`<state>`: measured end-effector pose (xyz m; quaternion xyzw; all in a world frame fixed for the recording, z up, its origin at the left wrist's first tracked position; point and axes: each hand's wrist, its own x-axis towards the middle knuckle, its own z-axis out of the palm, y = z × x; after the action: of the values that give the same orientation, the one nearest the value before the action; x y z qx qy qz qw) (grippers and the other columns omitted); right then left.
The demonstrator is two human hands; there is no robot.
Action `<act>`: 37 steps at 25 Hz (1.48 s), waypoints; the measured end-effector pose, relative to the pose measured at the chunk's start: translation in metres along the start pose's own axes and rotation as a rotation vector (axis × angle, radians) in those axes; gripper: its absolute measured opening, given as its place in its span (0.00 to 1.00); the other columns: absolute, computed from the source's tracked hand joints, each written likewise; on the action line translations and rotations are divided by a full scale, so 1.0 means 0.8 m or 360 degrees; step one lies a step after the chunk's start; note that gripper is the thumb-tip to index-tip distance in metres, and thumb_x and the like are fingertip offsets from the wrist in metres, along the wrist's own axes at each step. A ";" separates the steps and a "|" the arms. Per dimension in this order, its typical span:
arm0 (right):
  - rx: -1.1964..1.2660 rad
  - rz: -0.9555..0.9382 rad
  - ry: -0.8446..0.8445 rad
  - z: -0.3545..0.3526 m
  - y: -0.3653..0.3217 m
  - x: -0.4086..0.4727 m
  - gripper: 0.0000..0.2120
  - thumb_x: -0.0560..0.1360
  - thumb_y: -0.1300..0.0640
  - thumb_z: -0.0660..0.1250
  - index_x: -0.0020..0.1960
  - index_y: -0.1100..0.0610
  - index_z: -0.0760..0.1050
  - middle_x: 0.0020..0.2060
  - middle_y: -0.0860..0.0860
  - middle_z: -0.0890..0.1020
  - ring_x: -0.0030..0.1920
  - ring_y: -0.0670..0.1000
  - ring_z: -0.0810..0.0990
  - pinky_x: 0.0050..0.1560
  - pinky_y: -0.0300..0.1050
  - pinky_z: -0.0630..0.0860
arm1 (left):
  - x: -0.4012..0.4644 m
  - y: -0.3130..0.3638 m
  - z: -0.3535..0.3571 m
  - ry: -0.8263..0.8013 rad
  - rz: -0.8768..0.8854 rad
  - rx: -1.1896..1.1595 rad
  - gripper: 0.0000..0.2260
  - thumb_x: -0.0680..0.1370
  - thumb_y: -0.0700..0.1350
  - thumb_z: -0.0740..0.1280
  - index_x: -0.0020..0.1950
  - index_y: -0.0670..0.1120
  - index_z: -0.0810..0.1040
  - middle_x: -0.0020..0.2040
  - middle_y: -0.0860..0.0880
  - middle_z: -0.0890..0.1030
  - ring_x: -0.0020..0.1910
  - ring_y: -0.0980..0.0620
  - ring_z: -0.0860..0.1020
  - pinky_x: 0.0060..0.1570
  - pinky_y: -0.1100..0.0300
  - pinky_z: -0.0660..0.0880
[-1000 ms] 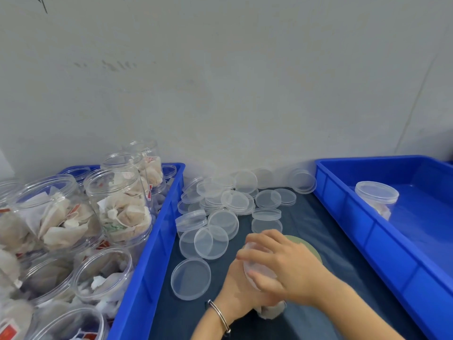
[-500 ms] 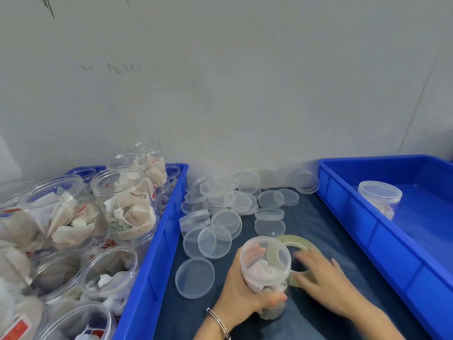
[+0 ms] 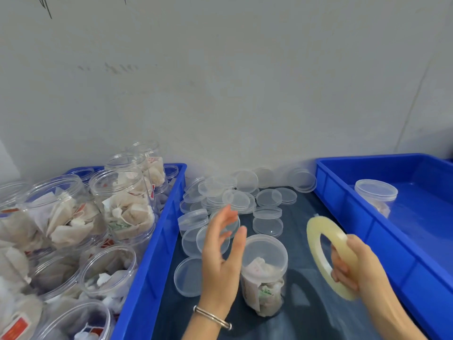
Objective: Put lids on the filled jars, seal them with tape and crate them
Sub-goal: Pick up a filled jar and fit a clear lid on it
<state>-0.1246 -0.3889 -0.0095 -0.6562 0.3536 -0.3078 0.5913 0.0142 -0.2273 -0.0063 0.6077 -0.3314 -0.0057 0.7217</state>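
A clear jar [image 3: 264,276] filled with tea bags stands upright on the dark table, its clear lid on top. My left hand [image 3: 221,256] is just left of the jar with fingers straight, apart from it. My right hand [image 3: 355,266] grips a yellowish tape roll [image 3: 326,251], lifted off the table to the right of the jar. Several loose clear lids [image 3: 235,200] lie behind. A blue crate [image 3: 382,231] at the right holds one lidded jar [image 3: 376,196].
A blue crate [image 3: 152,241] at the left is packed with several open filled jars [image 3: 122,200]. One lid [image 3: 188,277] lies close to my left wrist. A grey wall rises behind the table.
My left hand let go of the jar and opened beside it. My right hand picked the tape roll up from the table and raised it to the right.
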 end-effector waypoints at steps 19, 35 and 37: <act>-0.1169 -0.1206 -0.0262 0.024 -0.047 -0.069 0.13 0.71 0.40 0.54 0.43 0.49 0.69 0.24 0.44 0.71 0.27 0.46 0.68 0.27 0.39 0.66 | 0.023 0.029 0.023 -0.0280 -0.0343 -0.0282 0.06 0.74 0.38 0.70 0.43 0.47 0.85 0.41 0.45 0.85 0.40 0.49 0.83 0.43 0.63 0.79; -0.1434 -0.1053 -0.0167 0.023 -0.045 -0.053 0.10 0.75 0.43 0.62 0.47 0.47 0.65 0.29 0.47 0.75 0.31 0.49 0.73 0.33 0.48 0.71 | 0.021 0.025 0.019 -0.0560 -0.0159 -0.0091 0.04 0.78 0.44 0.64 0.46 0.46 0.76 0.44 0.52 0.81 0.47 0.53 0.80 0.47 0.60 0.78; -0.1484 -0.1104 -0.0167 0.023 -0.046 -0.055 0.09 0.75 0.43 0.61 0.45 0.49 0.67 0.26 0.47 0.74 0.28 0.50 0.73 0.28 0.49 0.71 | 0.021 0.024 0.016 -0.0550 -0.0148 -0.0167 0.05 0.77 0.45 0.65 0.46 0.44 0.76 0.46 0.48 0.81 0.48 0.50 0.80 0.49 0.58 0.78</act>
<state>-0.1306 -0.3402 0.0256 -0.9390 0.1863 -0.2623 0.1213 0.0136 -0.2401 0.0190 0.5738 -0.4214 -0.1606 0.6837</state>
